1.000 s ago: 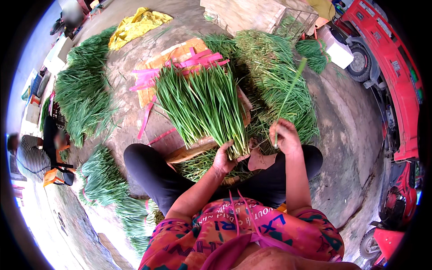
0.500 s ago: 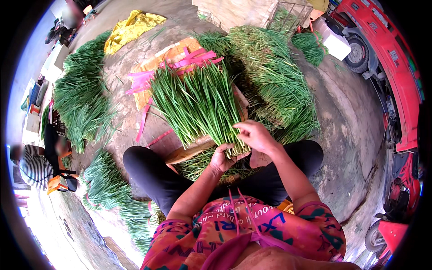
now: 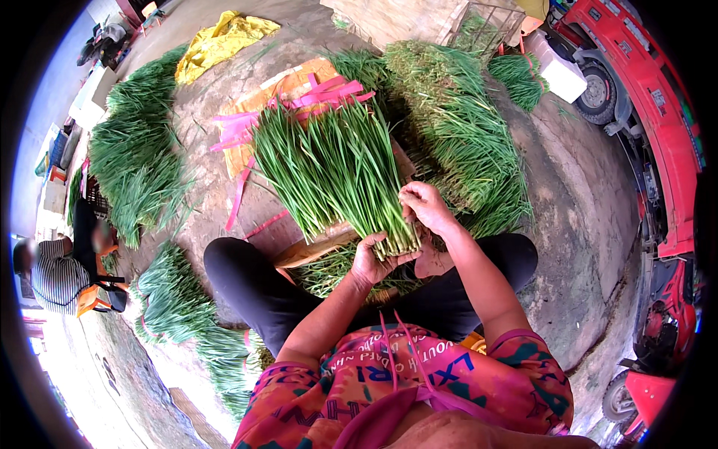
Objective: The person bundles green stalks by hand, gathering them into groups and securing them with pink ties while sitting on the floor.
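A broad layer of green chives [image 3: 329,168] lies in front of me, white stem ends toward my lap. My left hand [image 3: 375,260] cups the near stem ends at the right side of this layer, its fingers and thumb around them. At the right edge of the same stems, my right hand [image 3: 425,207] is closed, thumb and fingertips pinched together. Whatever is between those fingertips is too small to make out. Pink strips [image 3: 325,96] lie under the leaf tips, on an orange sheet [image 3: 238,161].
Loose chives [image 3: 464,127] are heaped to the right, more piles [image 3: 138,150] to the left. Tied bundles [image 3: 176,295] lie by my left knee. A yellow sack [image 3: 221,46], a white foam box [image 3: 557,71] and a red vehicle [image 3: 651,105] stand farther off. Another person [image 3: 60,277] sits at far left.
My right hand has moved slightly up and right along the stems' edge, its fingers drawn into a pinch. The left hand has shifted a little, still on the stem ends.
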A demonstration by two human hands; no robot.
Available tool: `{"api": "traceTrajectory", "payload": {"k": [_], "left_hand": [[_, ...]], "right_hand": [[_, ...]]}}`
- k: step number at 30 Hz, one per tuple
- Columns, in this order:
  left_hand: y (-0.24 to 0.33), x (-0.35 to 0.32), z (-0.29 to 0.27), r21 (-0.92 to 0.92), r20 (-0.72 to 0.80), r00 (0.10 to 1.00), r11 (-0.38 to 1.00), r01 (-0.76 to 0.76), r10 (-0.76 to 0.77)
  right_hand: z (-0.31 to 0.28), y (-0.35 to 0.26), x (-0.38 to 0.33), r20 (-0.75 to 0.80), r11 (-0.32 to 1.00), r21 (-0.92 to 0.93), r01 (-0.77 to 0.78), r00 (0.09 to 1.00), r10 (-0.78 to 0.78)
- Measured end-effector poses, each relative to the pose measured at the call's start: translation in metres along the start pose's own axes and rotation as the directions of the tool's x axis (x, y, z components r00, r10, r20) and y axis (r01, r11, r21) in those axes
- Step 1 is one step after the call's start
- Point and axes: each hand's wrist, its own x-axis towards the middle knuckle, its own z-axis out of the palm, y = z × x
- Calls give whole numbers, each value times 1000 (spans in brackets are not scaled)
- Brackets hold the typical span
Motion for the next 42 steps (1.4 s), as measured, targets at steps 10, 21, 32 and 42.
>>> {"api": "traceTrajectory", "payload": {"k": [10, 21, 32, 42], "left_hand": [[3, -4, 4, -1, -62, 998, 1000, -8, 8], [1, -2, 4, -59, -79, 997, 998, 10, -14], [0, -3, 4, -35, -57, 998, 999, -19, 17], [2, -2, -3, -57, -44, 999, 998, 21, -23]], "right_hand": [[4, -44, -29, 267, 917, -382, 111, 964, -6], [17, -4, -47, 116, 621, -752, 221, 972, -205], [15, -8, -43, 198, 575, -708, 409, 897, -395], [22, -10, -55, 223, 543, -750, 377, 917, -330]]}}
